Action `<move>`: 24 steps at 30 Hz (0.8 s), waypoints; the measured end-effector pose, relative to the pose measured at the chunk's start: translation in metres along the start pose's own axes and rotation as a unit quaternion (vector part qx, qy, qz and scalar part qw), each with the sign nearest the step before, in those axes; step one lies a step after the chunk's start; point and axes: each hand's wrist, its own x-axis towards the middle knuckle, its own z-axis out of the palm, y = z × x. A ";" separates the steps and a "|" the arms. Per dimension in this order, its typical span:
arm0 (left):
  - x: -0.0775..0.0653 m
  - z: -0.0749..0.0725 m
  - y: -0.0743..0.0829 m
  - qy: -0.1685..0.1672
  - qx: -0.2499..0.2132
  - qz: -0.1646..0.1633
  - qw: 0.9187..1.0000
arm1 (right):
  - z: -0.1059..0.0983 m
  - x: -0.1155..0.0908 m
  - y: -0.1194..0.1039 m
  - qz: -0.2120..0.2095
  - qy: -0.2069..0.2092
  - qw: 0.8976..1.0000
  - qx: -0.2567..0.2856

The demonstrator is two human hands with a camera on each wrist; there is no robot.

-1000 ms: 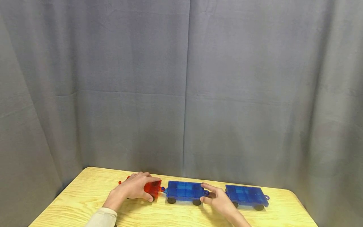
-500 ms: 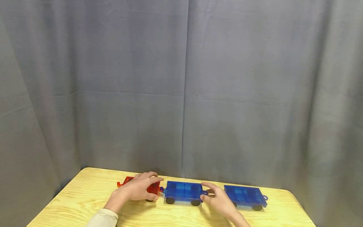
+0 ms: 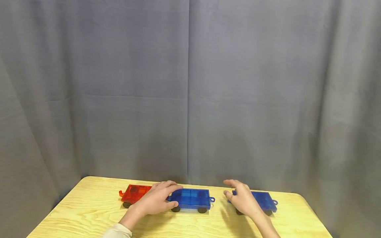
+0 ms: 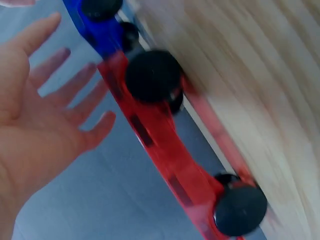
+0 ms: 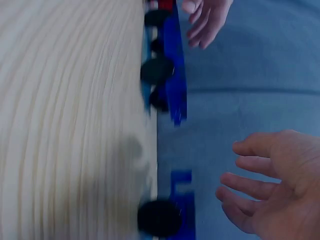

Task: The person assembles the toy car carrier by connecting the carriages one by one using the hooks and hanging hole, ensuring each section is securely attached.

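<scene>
Two blue wagons [image 3: 194, 197] [image 3: 264, 200], one red wagon [image 3: 137, 193]

Spread fingers [image 4: 75, 84] hover beside a red wheeled car [image 4: 165, 150].

A curtained-off tabletop station: grey curtains [image 3: 134, 82] fill the top and both side edges of the head view, around a rounded-corner, wood-grain table [image 3: 95, 201] at the bottom. Whether this is a lab, office or home cannot be told.

Head view looks forward and down from above the table [image 3: 89, 211] toward its far edge; both wrist views, close and low over it, share the middle wagon [image 3: 194, 197].
</scene>
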 end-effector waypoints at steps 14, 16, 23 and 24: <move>0.007 0.015 0.013 -0.017 -0.012 -0.052 0.998 | -0.048 -0.008 0.036 -0.005 -0.069 0.997 -0.024; 0.007 0.016 0.014 -0.025 -0.019 -0.059 0.998 | -0.053 -0.009 0.042 -0.004 -0.077 0.997 -0.031; 0.008 0.018 0.014 -0.030 -0.013 -0.064 0.997 | -0.053 -0.013 0.059 0.009 -0.123 0.991 -0.054; 0.008 0.018 0.014 -0.031 -0.011 -0.064 0.997 | -0.052 -0.013 0.060 0.006 -0.126 0.990 -0.055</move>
